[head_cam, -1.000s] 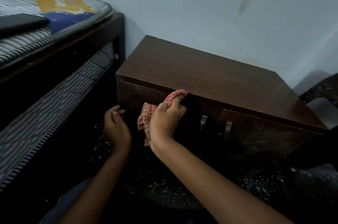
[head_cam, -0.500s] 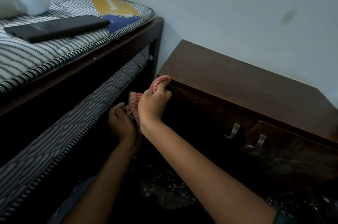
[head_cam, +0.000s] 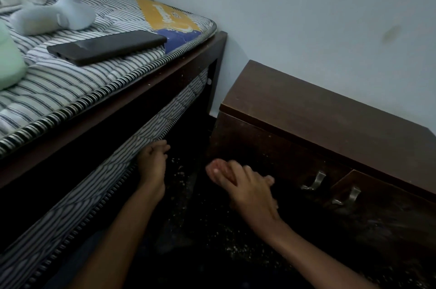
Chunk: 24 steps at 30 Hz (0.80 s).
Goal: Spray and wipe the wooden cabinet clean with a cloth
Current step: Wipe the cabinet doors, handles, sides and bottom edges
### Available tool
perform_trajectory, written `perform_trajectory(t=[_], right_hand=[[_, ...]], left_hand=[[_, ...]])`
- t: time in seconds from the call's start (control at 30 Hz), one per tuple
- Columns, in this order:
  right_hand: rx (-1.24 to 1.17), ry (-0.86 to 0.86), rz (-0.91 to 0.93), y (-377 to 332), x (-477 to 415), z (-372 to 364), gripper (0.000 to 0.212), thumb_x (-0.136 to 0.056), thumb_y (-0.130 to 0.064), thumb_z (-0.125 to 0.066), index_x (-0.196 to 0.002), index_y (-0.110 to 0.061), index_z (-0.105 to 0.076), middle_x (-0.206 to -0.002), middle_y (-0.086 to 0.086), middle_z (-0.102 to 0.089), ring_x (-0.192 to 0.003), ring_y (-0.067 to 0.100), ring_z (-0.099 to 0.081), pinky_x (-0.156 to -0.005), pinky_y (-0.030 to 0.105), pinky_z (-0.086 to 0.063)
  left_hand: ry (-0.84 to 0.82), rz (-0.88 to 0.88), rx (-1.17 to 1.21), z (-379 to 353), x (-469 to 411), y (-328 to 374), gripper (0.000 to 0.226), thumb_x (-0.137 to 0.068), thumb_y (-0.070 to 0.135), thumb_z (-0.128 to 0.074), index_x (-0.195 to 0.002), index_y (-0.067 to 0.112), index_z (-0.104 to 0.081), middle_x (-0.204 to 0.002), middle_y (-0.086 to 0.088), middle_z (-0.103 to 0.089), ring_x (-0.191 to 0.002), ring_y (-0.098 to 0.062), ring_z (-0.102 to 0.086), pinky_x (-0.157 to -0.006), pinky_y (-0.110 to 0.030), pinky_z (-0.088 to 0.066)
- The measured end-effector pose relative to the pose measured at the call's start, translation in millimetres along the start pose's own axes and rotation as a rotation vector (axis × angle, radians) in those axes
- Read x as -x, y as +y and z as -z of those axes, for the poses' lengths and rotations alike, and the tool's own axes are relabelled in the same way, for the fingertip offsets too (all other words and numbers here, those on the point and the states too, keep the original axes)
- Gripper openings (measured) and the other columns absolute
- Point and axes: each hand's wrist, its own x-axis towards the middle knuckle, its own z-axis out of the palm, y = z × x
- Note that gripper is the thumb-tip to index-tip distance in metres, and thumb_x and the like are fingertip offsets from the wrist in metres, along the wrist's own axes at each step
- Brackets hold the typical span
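Our right hand (head_cam: 250, 184) has the cloth (head_cam: 215, 169) bunched under its fingers and held against the cabinet's front; blur hides how tight that hold is. Our left hand (head_cam: 153, 163) holds nothing, its fingers loosely bent and touching the edge of the lower mattress (head_cam: 99, 184).

The wooden cabinet (head_cam: 318, 123) stands against the wall, just beside the bed frame (head_cam: 212, 57). We judge it heavy and rigid: it should stay put under firm rubbing, and its flat top and doors give the cloth an even run. The two metal handles (head_cam: 316, 181) stick out and will need working around.

The cloth is low on the left door, near the cabinet's left edge. It looks thin, soft and light, so it will fold to any shape. We would keep it gathered in the palm with the fingers spread behind it, so pressure lands across a wide patch.

Our right forearm reaches in from the lower right, hand back up, fingers pointing up and left. Our left arm runs forward alongside the bed.
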Motion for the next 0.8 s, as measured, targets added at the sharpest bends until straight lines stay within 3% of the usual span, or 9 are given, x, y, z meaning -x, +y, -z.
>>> perform_trajectory(t=[0.07,0.13,0.23,0.37,0.47,0.53,0.7,0.8], right_hand=[[0.205,0.212,0.032,19.0,14.6,-3.1,0.042,-0.092,-0.009,-0.035,-0.133,-0.015,-0.041,-0.127,0.017,-0.04,-0.094,0.035,-0.056,-0.071,0.041,-0.051],[0.323,0.358,0.006,32.4,12.3,3.4,0.038,-0.098,-0.008,-0.028,-0.133,-0.011,-0.043,-0.128,0.019,-0.04,-0.1,0.037,-0.049,-0.077,0.043,-0.045],[0.416,0.474,-0.064,51.1,-0.9,17.5,0.038,-0.095,-0.015,-0.035,-0.131,-0.012,-0.046,-0.133,0.014,-0.039,-0.111,0.035,-0.039,-0.083,0.046,-0.033],[0.538,0.472,-0.076,78.0,-4.4,8.2,0.041,-0.091,-0.016,-0.045,-0.131,-0.013,-0.049,-0.136,0.009,-0.038,-0.117,0.032,-0.036,-0.087,0.045,-0.029],[0.591,0.489,-0.069,84.7,-2.6,-1.9,0.044,-0.089,-0.016,-0.052,-0.133,-0.014,-0.046,-0.136,0.007,-0.037,-0.117,0.03,-0.036,-0.087,0.044,-0.029],[0.619,0.514,-0.063,82.1,-12.0,-3.6,0.044,-0.089,-0.017,-0.052,-0.132,-0.016,-0.047,-0.134,0.006,-0.038,-0.114,0.029,-0.037,-0.086,0.044,-0.03],[0.636,0.513,0.121,67.5,-44.2,-21.7,0.039,-0.098,-0.013,-0.03,-0.131,-0.013,-0.051,-0.133,0.008,-0.041,-0.112,0.029,-0.04,-0.091,0.044,-0.031],[0.635,0.441,0.271,74.7,-32.5,-48.1,0.038,-0.095,-0.014,-0.035,-0.128,-0.009,-0.053,-0.132,0.011,-0.041,-0.109,0.031,-0.042,-0.091,0.046,-0.033]], left_hand=[[-0.125,-0.009,-0.091,-4.4,3.6,3.2,0.029,-0.096,0.013,-0.04,-0.12,0.009,-0.056,-0.116,-0.005,-0.059,-0.107,-0.018,-0.052,-0.084,-0.027,-0.036],[-0.191,-0.027,-0.161,-14.7,9.8,2.5,0.031,-0.097,0.015,-0.039,-0.122,0.01,-0.055,-0.124,-0.005,-0.058,-0.106,-0.016,-0.051,-0.085,-0.026,-0.036],[-0.369,-0.035,-0.304,-29.6,17.2,-8.4,0.038,-0.097,0.016,-0.041,-0.136,0.016,-0.046,-0.141,-0.005,-0.047,-0.123,-0.017,-0.046,-0.091,-0.024,-0.035],[-0.611,-0.002,-0.561,-23.1,9.7,-22.9,0.052,-0.097,0.021,-0.045,-0.146,0.022,-0.028,-0.152,-0.003,-0.031,-0.138,-0.019,-0.033,-0.099,-0.022,-0.03],[-0.607,0.011,-0.741,-11.0,1.9,-32.6,0.056,-0.094,0.032,-0.049,-0.145,0.022,-0.03,-0.15,-0.006,-0.034,-0.137,-0.024,-0.033,-0.113,-0.033,-0.029],[-0.608,0.008,-0.835,-6.8,0.7,-34.3,0.056,-0.091,0.039,-0.049,-0.143,0.025,-0.033,-0.148,-0.006,-0.037,-0.136,-0.027,-0.033,-0.113,-0.041,-0.031],[-0.626,-0.034,-0.935,-3.8,4.2,-27.5,0.052,-0.092,0.043,-0.047,-0.14,0.026,-0.038,-0.145,-0.005,-0.041,-0.134,-0.027,-0.034,-0.111,-0.042,-0.032],[-0.609,-0.088,-1.033,-1.1,7.8,-23.8,0.051,-0.092,0.043,-0.046,-0.139,0.025,-0.039,-0.143,-0.004,-0.043,-0.133,-0.027,-0.036,-0.11,-0.039,-0.034]])
